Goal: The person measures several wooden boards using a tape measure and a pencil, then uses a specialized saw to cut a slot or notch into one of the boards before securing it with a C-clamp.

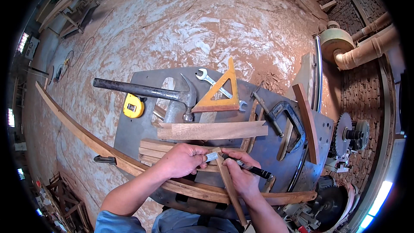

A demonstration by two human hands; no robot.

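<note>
My left hand (185,162) pinches a small pale, flat piece (211,156) at the upper end of a narrow wood strip (228,181). My right hand (241,170) grips this strip and a long black pen-like tool (258,172). Beneath my hands are stacked wood slats (151,149) on the metal bench (129,136). A short board (211,131) lies crosswise beyond them, with a claw hammer (146,89), a yellow tape measure (131,108), a wrench (213,84), a yellow triangle square (215,97) and a C-clamp (297,138) farther back.
A long curved wood rail (77,125) crosses the bench and juts out left. An upright board (308,129) is at the right edge, beside circular saw blades (343,133) and a dust-collection pipe (358,56). Wooden benches (71,8) stand across the dusty floor.
</note>
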